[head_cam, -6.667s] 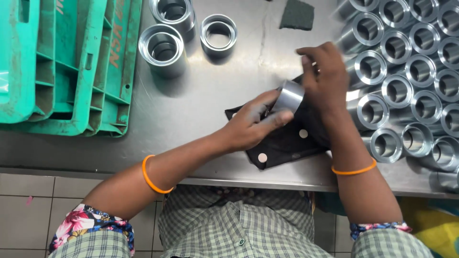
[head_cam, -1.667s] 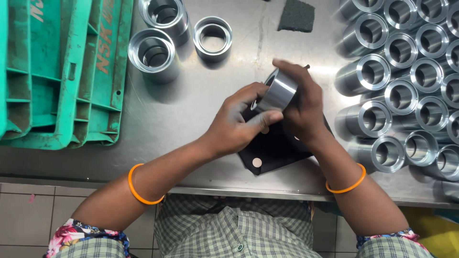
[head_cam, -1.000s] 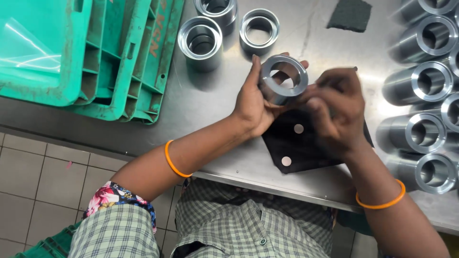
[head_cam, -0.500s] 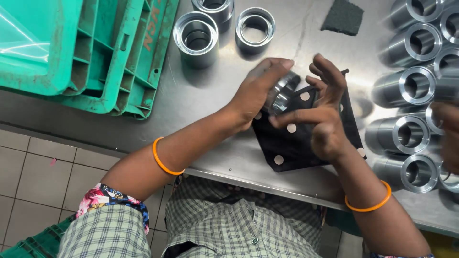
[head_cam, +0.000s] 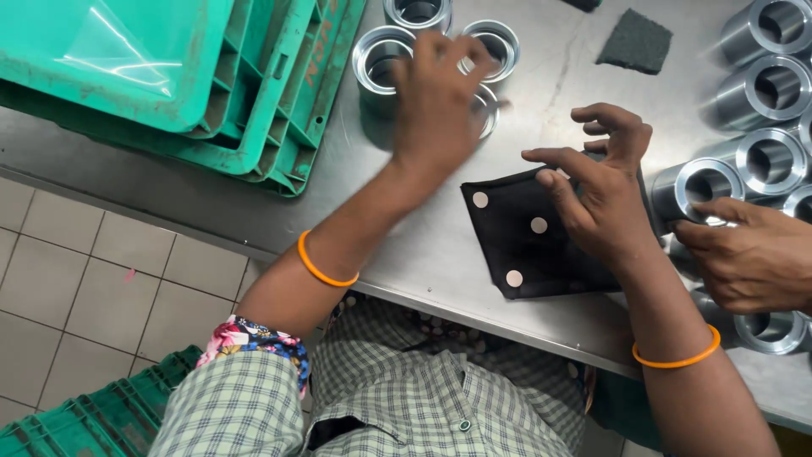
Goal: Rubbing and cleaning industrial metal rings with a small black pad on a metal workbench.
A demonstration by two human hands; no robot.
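Here the left hand (head_cam: 436, 97) reaches out over the steel counter (head_cam: 254, 211), its grip curled down over a metal ring (head_cam: 484, 108) that sits just beside three more steel rings (head_cam: 382, 59) (motion blur hides whether the fingers truly pinch it, so I cannot tell). The right hand (head_cam: 600, 190) rests on a black cloth with pale dots (head_cam: 524, 241), grip loosely spread, fingertips bent, holding nothing. Green plastic crates (head_cam: 211, 85) are stacked at the left. Rows of steel sleeves (head_cam: 770, 89) stand at the right, where another person's hand (head_cam: 753, 254) touches one. A dark abrasive pad (head_cam: 636, 41) lies near the far edge.
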